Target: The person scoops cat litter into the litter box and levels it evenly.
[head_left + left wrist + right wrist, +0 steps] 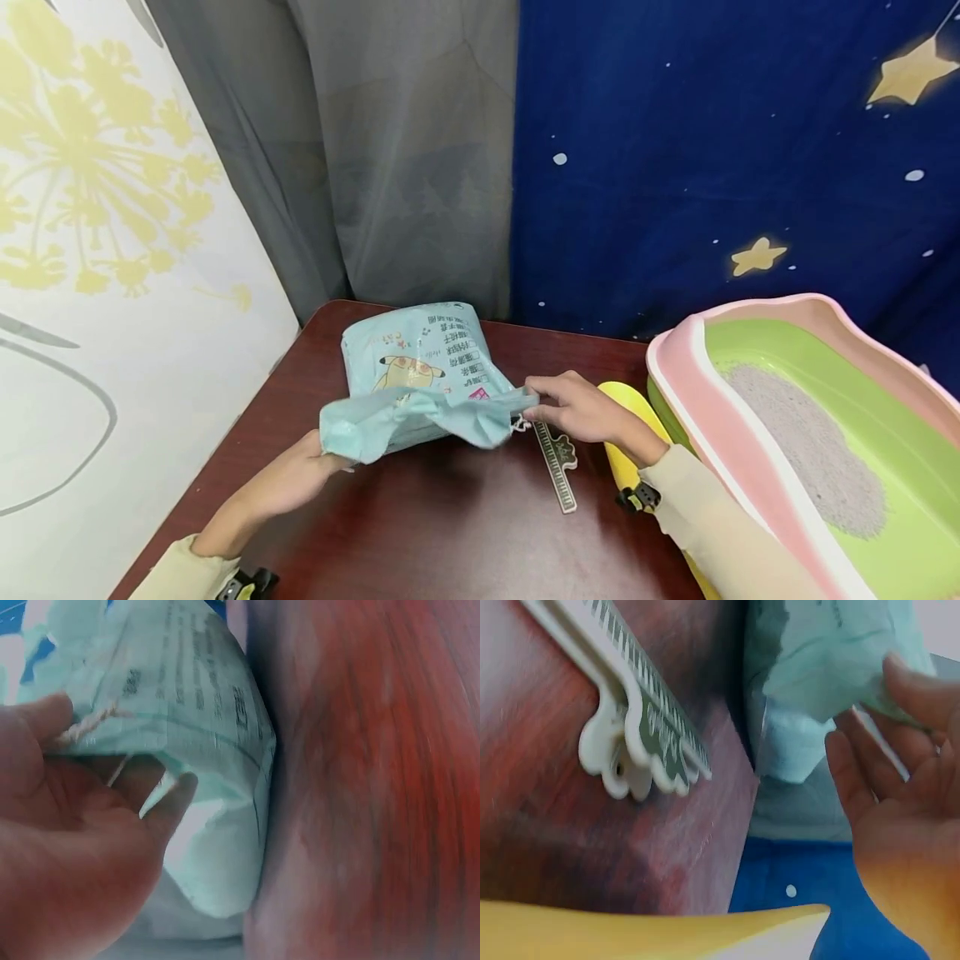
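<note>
A light blue plastic bag (408,350) with a cartoon print and dark lettering lies at the back of the table, its loose top edge folded toward me. At the left end of that edge, my left hand (296,475) pinches the plastic. Thumb above and fingers below the edge show in the left wrist view, near a pale twisted string (94,724). My right hand (577,408) pinches the other end of the edge between thumb and fingers. Just below the right hand lies a white and dark green bag clip (558,467) with a ridged bar.
On the right stands a pink and green litter box (693,383) with grey litter (806,450) inside. A yellow curved object (621,467) leans beside it, partly under my right forearm. Grey and blue curtains hang behind the dark red table (480,533); a white patterned panel (135,350) borders the left.
</note>
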`<state>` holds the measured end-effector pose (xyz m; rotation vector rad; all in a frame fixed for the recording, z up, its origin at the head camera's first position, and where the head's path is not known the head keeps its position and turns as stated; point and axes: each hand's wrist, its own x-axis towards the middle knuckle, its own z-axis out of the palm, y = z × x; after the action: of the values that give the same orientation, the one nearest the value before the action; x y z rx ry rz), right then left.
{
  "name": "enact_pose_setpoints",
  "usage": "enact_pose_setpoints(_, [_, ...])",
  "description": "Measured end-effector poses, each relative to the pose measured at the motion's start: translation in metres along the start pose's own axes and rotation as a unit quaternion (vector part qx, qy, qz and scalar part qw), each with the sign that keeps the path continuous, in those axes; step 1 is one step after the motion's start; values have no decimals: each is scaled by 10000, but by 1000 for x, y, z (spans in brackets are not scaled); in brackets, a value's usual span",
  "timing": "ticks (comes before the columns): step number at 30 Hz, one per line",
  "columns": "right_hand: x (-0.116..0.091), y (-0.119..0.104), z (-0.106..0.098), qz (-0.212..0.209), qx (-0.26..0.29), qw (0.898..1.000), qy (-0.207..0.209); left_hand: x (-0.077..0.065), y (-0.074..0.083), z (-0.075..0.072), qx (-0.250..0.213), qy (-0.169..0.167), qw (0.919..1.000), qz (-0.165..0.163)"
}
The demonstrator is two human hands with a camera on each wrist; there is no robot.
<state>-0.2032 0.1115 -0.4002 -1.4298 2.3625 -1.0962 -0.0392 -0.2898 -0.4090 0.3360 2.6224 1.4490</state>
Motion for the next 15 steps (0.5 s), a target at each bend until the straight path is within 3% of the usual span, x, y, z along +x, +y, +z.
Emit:
enact_pose_setpoints(4, [4,-8,1,698,309,9969,202,4,0,-2,-414,194,9968,-650])
enact_pose_setpoints(10, [12,-15,6,1647,846,9816,466,15,3,-1,-1029,580,9880,-992])
enact_pose_setpoints(15, [20,-17,16,2108,1188,9677,701,21,5,0,-1278,888,9791,-1310])
